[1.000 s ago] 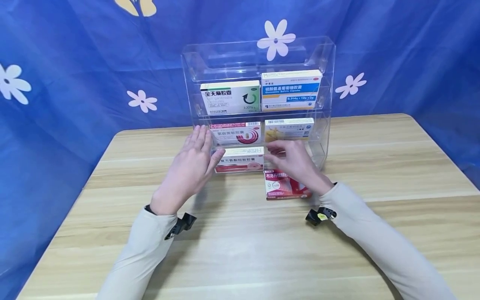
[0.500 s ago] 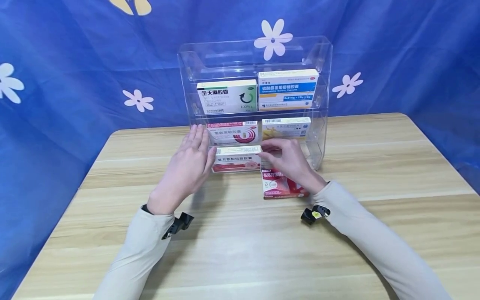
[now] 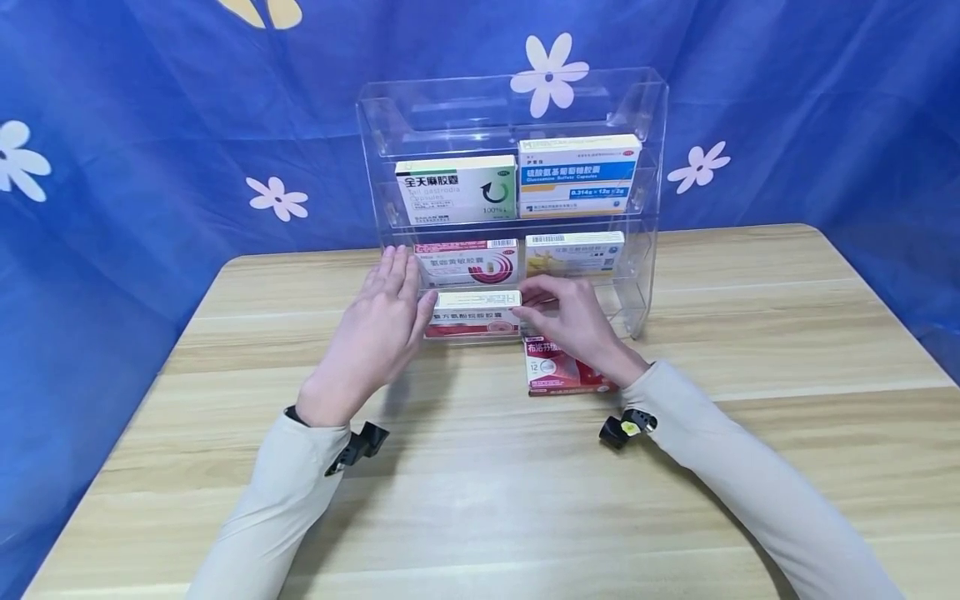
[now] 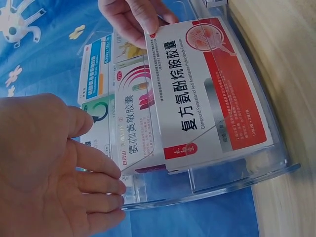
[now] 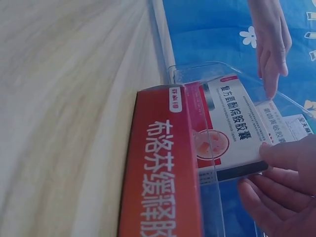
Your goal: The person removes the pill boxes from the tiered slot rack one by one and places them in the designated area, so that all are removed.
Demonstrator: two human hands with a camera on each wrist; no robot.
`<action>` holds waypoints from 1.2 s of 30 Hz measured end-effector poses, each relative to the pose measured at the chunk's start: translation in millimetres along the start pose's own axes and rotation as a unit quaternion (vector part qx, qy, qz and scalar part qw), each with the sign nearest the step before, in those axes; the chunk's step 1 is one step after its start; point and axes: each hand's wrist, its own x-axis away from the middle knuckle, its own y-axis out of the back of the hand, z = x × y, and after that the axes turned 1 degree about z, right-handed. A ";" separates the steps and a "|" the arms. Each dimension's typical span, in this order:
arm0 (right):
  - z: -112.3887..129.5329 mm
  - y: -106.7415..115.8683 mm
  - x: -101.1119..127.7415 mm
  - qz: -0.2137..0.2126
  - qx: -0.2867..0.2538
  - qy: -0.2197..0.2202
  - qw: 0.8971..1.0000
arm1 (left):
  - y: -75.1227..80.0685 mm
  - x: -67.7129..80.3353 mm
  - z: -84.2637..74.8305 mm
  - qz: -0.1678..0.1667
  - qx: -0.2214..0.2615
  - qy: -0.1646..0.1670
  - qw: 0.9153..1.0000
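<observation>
A white-and-red medicine box [image 3: 472, 315] [image 4: 207, 94] [image 5: 229, 123] stands in the lowest tier of a clear acrylic rack [image 3: 510, 100] [image 4: 222, 182] [image 5: 197, 71]. My right hand [image 3: 573, 321] [image 4: 131, 17] [image 5: 281, 187] pinches the box's right end. My left hand [image 3: 375, 329] [image 4: 44, 168] [image 5: 270, 39] is flat with straight fingers at the rack's left end, thumb by the box's left end. A red box [image 3: 558, 371] [image 5: 163, 173] lies flat on the table under my right wrist.
The rack's upper tiers hold a green-and-white box [image 3: 457, 190], a blue-and-white box [image 3: 579, 175], a red-swirl box [image 3: 468, 262] and a yellow-and-white box [image 3: 573, 252]. The wooden table [image 3: 480, 500] stands before a blue flowered cloth [image 3: 150, 125].
My right hand has moved left and its fingers have closed on the right end of the white-and-red box. The left hand has hardly moved.
</observation>
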 end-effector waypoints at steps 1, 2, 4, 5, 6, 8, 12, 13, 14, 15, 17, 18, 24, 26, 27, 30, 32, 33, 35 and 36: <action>-0.3 0.1 -0.2 0.001 -0.007 0.003 1.000 | 0.0 -0.1 0.1 -0.001 0.000 0.000 1.000; -0.1 0.7 -0.3 0.000 -0.012 0.006 1.000 | 0.1 0.0 0.3 0.000 0.001 0.000 1.000; 0.3 2.6 -0.3 -0.005 -0.010 0.010 1.000 | 0.1 0.1 0.6 0.000 0.003 0.001 1.000; 0.9 3.9 -0.2 -0.008 -0.008 0.011 1.000 | 0.0 0.1 0.7 0.000 0.003 0.001 1.000; 1.6 5.3 -0.1 -0.011 -0.007 0.011 1.000 | 0.3 0.2 0.7 0.000 0.004 0.001 1.000; 3.4 8.8 0.2 -0.016 -0.006 0.011 1.000 | 0.5 0.3 0.7 -0.002 0.005 -0.001 1.000; 6.4 14.5 0.4 -0.027 -0.015 0.011 0.999 | 0.7 0.3 0.8 -0.002 0.005 -0.003 1.000; 6.9 15.5 0.4 -0.029 -0.018 0.012 0.999 | 0.8 0.4 0.8 -0.002 0.005 -0.003 1.000; 7.4 16.4 0.4 -0.031 -0.022 0.013 0.999 | 0.9 0.5 0.8 0.000 0.004 -0.003 1.000; 8.0 17.1 0.4 -0.033 -0.024 0.014 0.999 | 1.0 0.5 0.7 0.001 0.005 -0.002 1.000; 8.9 18.2 0.8 -0.033 -0.034 0.016 0.999 | 0.9 0.2 0.6 0.003 0.006 -0.001 1.000; 9.5 18.7 1.1 -0.032 -0.038 0.015 0.999 | 0.8 0.3 0.5 0.002 0.007 0.000 1.000; 12.4 21.7 2.3 -0.027 -0.050 0.011 0.998 | 0.5 0.7 0.4 0.000 0.011 0.001 1.000; 13.6 22.8 2.6 -0.029 -0.048 0.012 0.998 | 0.3 0.5 0.9 -0.001 0.013 0.001 1.000; 14.2 23.3 2.7 -0.030 -0.047 0.011 0.998 | 0.2 0.4 1.1 -0.001 0.013 0.001 1.000; 16.6 25.4 3.1 -0.030 -0.046 0.009 0.998 | 0.4 0.2 2.0 -0.002 0.015 0.001 1.000; 17.7 27.6 3.2 -0.024 -0.044 0.003 0.999 | 0.7 0.1 2.3 0.001 0.018 0.003 1.000; 18.3 29.3 3.1 -0.020 -0.044 0.000 0.999 | 0.8 0.2 2.3 0.002 0.018 0.004 1.000; 19.3 34.2 3.3 -0.013 -0.041 -0.009 0.999 | 1.0 0.1 2.1 0.004 0.019 0.004 1.000; 19.8 37.2 3.1 -0.011 -0.041 -0.013 0.999 | 1.0 0.0 1.9 0.004 0.018 0.004 1.000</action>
